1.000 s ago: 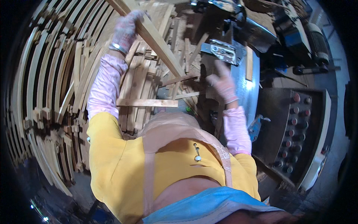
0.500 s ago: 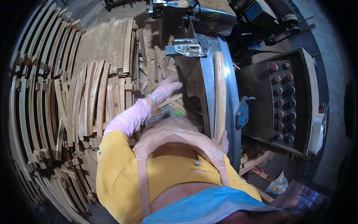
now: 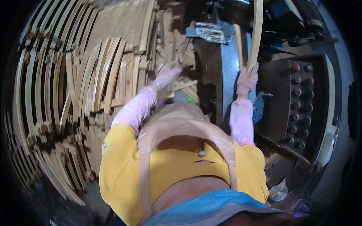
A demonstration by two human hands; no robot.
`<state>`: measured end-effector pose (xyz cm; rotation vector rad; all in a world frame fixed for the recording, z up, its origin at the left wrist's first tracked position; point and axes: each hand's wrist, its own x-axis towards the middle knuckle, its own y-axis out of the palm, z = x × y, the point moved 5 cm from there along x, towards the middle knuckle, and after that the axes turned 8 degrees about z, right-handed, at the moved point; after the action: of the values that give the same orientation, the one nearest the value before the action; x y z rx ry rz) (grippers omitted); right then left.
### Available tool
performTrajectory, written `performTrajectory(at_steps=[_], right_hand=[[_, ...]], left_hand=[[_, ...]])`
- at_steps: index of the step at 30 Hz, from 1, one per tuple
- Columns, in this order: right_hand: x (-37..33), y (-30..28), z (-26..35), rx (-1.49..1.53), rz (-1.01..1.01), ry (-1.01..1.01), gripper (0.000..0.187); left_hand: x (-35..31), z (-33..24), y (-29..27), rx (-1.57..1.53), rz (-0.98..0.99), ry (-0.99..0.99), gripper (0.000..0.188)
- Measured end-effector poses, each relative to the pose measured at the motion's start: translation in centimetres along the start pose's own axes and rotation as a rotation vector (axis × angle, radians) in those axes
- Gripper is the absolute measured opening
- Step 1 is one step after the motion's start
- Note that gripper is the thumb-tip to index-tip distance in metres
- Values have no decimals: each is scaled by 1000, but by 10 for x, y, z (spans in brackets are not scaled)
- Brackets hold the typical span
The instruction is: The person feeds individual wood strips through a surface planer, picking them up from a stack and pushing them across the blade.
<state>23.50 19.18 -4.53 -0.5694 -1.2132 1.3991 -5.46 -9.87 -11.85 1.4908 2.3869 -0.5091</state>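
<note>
From the head camera, looking straight down over your yellow shirt (image 3: 124,165) and tan apron bib (image 3: 181,124), your right hand (image 3: 247,80) is raised at the machine's edge with its gloved fingers closed around the lower end of a long curved wooden strip (image 3: 257,34); the strip rises from your grip toward the top of the picture, bowing slightly and standing just right of the machine's curved steel band (image 3: 228,83). Your left hand (image 3: 167,75) reaches forward and to the left of that band, fingers loosely spread over a jumble of short wood offcuts (image 3: 177,45); it seems to touch them, but you cannot tell whether it actually pinches one. Both forearms are covered by pale pink sleeves (image 3: 241,122), and both hands wear thin light gloves. At the head of the steel band sits a metal clamp plate (image 3: 207,32). To the right of your right arm stands a dark control panel (image 3: 298,105) with rows of round buttons, well apart from the strip. On your left, stacks of bent wooden slats (image 3: 75,86) fan out across the floor in curved rows, reaching from the top of the view round to the lower left, near your left elbow.
</note>
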Motion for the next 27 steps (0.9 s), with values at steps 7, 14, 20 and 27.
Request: performTrajectory(at_steps=[7, 14, 20, 27], right_hand=[[-32, -17, 24, 114, 282, 20, 52], [-235, -104, -102, -180, 460, 96, 65], [-227, -106, -97, -207, 270, -19, 58], [-114, -51, -42, -125, 107, -339, 47]], left_hand=[[-91, 23, -61, 686, 53, -22, 80], [-171, 128, -122, 1192, -46, -98, 77], [-150, 160, -146, 1158, -28, -312, 64], [-161, 96, -225, 713, -414, -169, 71]])
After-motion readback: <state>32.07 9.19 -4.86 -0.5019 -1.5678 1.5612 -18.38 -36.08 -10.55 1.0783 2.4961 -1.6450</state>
